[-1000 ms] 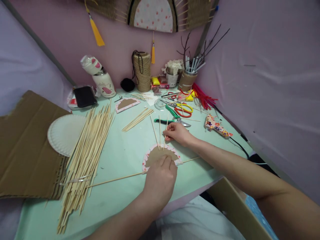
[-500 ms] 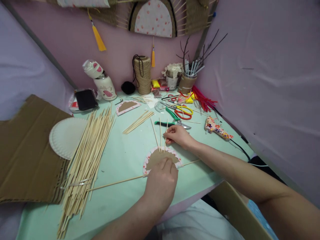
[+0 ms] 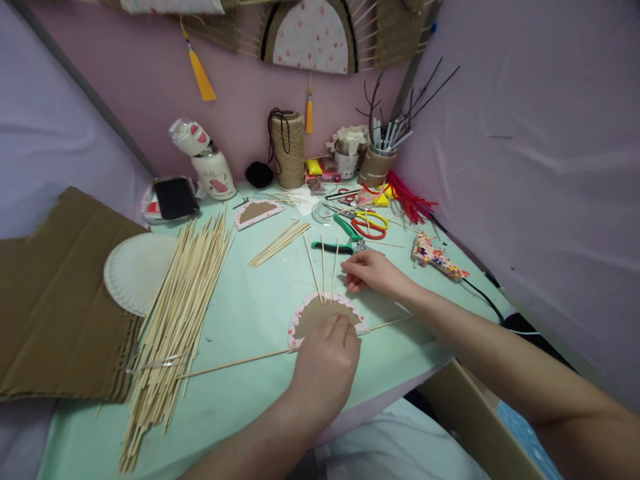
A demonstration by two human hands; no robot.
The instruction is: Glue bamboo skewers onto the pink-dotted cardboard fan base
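A cardboard half-circle (image 3: 311,317) with a ruffled pink-and-white fabric edge lies on the table. My left hand (image 3: 327,363) rests on its lower part, fingers bunched and pressed down, hiding the fingertips. A long thin wooden stick (image 3: 235,363) runs out past both ends of its straight edge. From the curved top, three short sticks (image 3: 323,270) fan outward. Just right of the rightmost short stick, my right hand (image 3: 373,272) hovers with loosely curled fingers, apart from the stick and with nothing visible in them. Green-handled pliers (image 3: 333,248) lie behind that hand.
At left are a large bundle of sticks (image 3: 175,333), a paper plate (image 3: 135,273) and a cardboard sheet (image 3: 60,307). A small pile of sticks (image 3: 280,244) and a second half-circle (image 3: 257,213) lie farther back. Scissors (image 3: 370,223) and a corded glue gun (image 3: 437,257) are at right.
My right hand has let go of the rightmost short stick and moved a little to the right. My left hand stays on the half-circle. The view has shifted slightly.
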